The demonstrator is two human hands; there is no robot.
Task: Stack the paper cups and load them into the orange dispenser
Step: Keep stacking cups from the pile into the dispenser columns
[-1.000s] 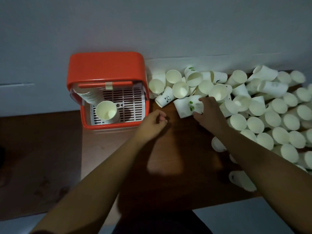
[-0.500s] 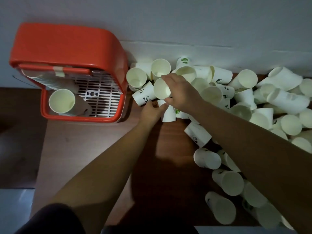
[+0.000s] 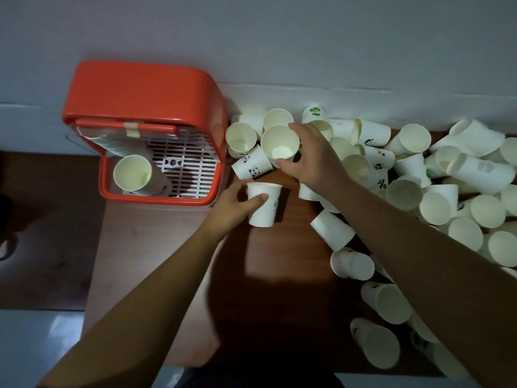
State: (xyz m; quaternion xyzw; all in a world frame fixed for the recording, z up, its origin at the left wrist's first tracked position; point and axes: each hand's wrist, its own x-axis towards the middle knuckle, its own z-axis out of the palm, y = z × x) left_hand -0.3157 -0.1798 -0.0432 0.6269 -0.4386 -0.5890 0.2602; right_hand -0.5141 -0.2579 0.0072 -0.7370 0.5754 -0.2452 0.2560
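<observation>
The orange dispenser (image 3: 145, 91) stands against the wall at the left, with a white grille base, a stack of cups (image 3: 112, 142) lying inside and one upright cup (image 3: 133, 173) in front. My left hand (image 3: 233, 204) grips a white paper cup (image 3: 263, 204) just right of the dispenser. Above it, my right hand (image 3: 310, 158) holds another paper cup (image 3: 279, 142), open mouth facing me. A large pile of loose paper cups (image 3: 436, 203) covers the table's right side.
The brown wooden table (image 3: 156, 242) ends at the left beside a lower dark surface. A grey wall runs behind everything. A panda-printed cup (image 3: 251, 166) lies on its side between the dispenser and my hands. More cups (image 3: 377, 343) trail toward the front right edge.
My left hand has taken a cup and drawn it toward me. My right hand has lifted a cup out of the pile. The camera view shifted right and back.
</observation>
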